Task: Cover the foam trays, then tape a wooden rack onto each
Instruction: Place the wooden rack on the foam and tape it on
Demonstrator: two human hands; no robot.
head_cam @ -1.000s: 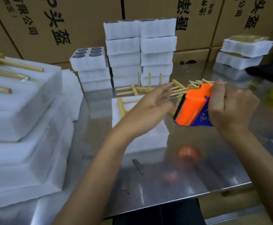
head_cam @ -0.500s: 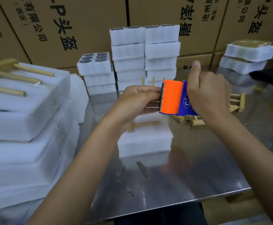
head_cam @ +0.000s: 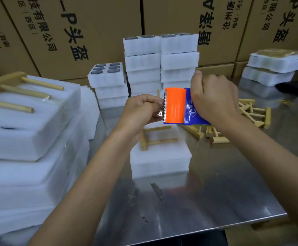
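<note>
hiding much of wooden rack [head_cam: 158,137]: left hand [head_cam: 141,110]

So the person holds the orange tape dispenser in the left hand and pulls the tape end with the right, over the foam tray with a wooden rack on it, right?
Not quite: the hands are swapped. In the head view the right hand grips the orange tape dispenser and the left hand pinches the tape end at its toothed edge. The rest holds: below them sits the foam tray with a wooden rack on it.
</note>
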